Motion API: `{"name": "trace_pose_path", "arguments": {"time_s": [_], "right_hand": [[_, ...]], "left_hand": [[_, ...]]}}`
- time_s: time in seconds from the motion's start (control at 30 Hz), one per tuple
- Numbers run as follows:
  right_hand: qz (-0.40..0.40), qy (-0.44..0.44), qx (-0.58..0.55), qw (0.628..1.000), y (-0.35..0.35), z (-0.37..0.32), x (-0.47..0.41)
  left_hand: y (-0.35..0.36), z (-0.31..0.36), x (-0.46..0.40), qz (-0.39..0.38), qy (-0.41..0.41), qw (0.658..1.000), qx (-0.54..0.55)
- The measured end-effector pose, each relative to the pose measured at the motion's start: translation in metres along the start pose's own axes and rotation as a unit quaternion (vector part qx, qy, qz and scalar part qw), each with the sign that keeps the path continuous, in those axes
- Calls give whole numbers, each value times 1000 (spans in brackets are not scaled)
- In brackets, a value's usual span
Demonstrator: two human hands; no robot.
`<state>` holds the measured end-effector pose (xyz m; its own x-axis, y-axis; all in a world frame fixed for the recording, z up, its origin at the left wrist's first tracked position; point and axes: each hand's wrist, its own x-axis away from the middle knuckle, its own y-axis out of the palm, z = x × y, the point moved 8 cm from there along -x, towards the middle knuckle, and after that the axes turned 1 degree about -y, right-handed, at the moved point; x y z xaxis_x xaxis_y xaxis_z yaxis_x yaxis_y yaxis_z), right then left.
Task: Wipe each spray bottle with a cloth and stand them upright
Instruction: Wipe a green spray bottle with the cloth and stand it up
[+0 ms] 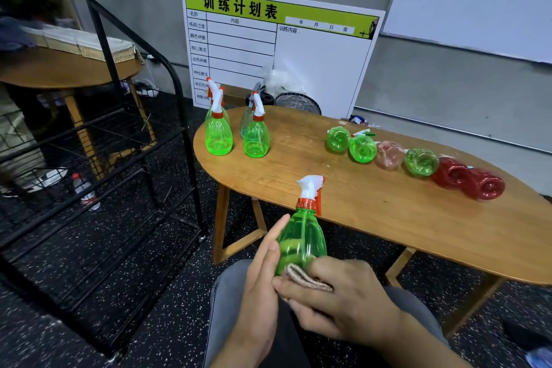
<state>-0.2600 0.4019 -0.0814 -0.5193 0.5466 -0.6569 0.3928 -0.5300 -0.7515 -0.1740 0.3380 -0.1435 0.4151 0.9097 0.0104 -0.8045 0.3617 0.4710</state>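
A grey concrete wall (143,3) runs behind everything. Leaning against it stands a white training-plan board (313,63) with a lime-green header band and black Chinese characters above a ruled grid. A whiteboard (478,3) with marker doodles hangs at the upper right. The floor (149,302) is black rubber speckled with white. An oval wooden table (403,218) on angled wooden legs fills the middle and right. On the left, a black metal wire rack (167,116) stands in front of a round wooden table (74,72) that carries a woven basket (113,49). A plastic water bottle (85,191) stands on the floor beneath the rack
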Motion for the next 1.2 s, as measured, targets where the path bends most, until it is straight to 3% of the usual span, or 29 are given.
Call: {"name": "trace_pose_path", "arguments": {"time_s": [0.07, 0.23, 0.3, 0.43, 0.6, 0.67, 0.73, 0.87, 0.97, 1.07, 1.2], "right_hand": [[5, 15, -2, 1000, -4, 10, -7], [85, 222, -56, 970, -14, 70, -19], [103, 252, -68, 960, -11, 76, -17], [99, 211, -78, 969, -8, 50, -16], [8, 35, -13, 999, 6, 1, 1], [1, 7, 4, 1000, 4, -2, 2], [11, 24, 2, 1000, 0, 10, -5], [77, 195, -51, 976, -9, 61, -17], [111, 256, -88, 956, -6, 74, -15], [105, 235, -85, 963, -6, 58, -15], [43, 94, -47, 994, -2, 15, -9]], "left_hand": [[0, -3, -2, 2, 2, 1000, -15], [-1, -1, -2, 24, 13, 999, -44], [-4, -1, -3, 32, 18, 998, -46], [-9, -2, -5, 45, 15, 998, -36], [-10, -5, -6, 33, 3, 999, -1], [-7, -3, -5, 28, 6, 1000, -3], [-6, -3, -5, 28, 8, 1000, -12], [-5, -2, -6, 30, 21, 999, -37], [-7, 1, -6, 38, 31, 998, -38], [-11, -3, -9, 46, 25, 998, -33], [-15, -8, -10, 50, 11, 998, -22]]}}
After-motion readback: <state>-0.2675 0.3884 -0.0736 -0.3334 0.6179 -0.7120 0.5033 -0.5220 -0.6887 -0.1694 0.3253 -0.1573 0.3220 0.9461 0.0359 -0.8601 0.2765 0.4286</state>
